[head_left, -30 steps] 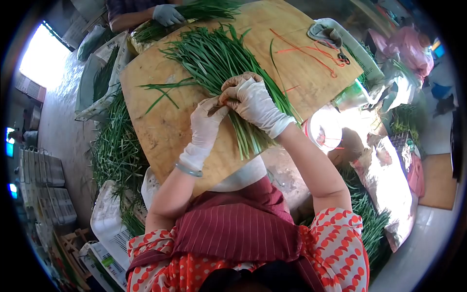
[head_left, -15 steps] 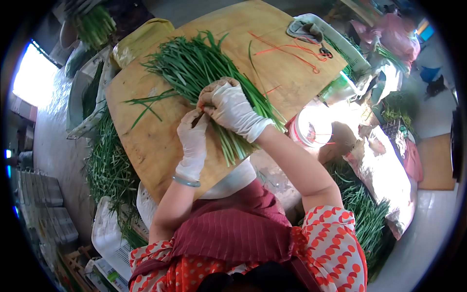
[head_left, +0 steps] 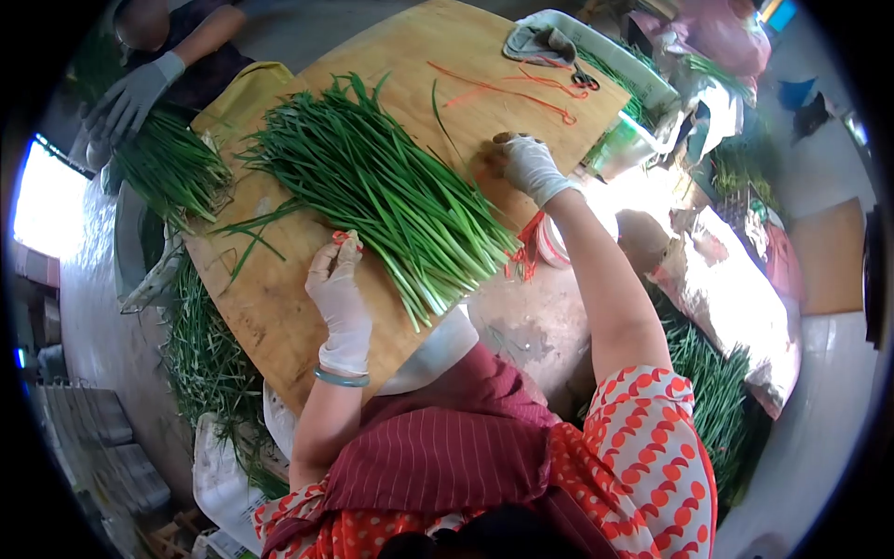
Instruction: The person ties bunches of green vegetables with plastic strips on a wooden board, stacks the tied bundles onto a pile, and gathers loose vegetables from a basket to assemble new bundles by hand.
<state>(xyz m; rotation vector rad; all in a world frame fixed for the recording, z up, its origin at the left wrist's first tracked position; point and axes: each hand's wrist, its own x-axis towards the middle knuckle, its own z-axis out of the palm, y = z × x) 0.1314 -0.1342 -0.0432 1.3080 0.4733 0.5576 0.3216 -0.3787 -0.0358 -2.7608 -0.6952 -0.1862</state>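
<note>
A loose sheaf of garlic chives [head_left: 372,186] lies across the wooden board, green tips at the upper left and pale stems toward the lower right. My left hand [head_left: 337,303], in a white glove, is at the sheaf's near left side. Its thumb and fingers pinch a small looped red string [head_left: 346,240]. My right hand [head_left: 535,170], also gloved, is over the board to the right of the chives, apart from them. Its fingers are curled and blurred, so I cannot see whether they hold anything. Several red strings [head_left: 529,247] hang at the board's right edge.
On the board [head_left: 410,47] lie more red ties [head_left: 535,88], scissors [head_left: 585,78] and a grey cloth [head_left: 540,45]. A co-worker's gloved hand [head_left: 135,98] rests by another chive bunch [head_left: 172,168]. A white bucket [head_left: 556,244] stands right; chive heaps [head_left: 712,401] flank me.
My hands have separated: the right has let go of the chives and moved up right; the left has drawn down left with the string. The co-worker's bunch has come down beside the board.
</note>
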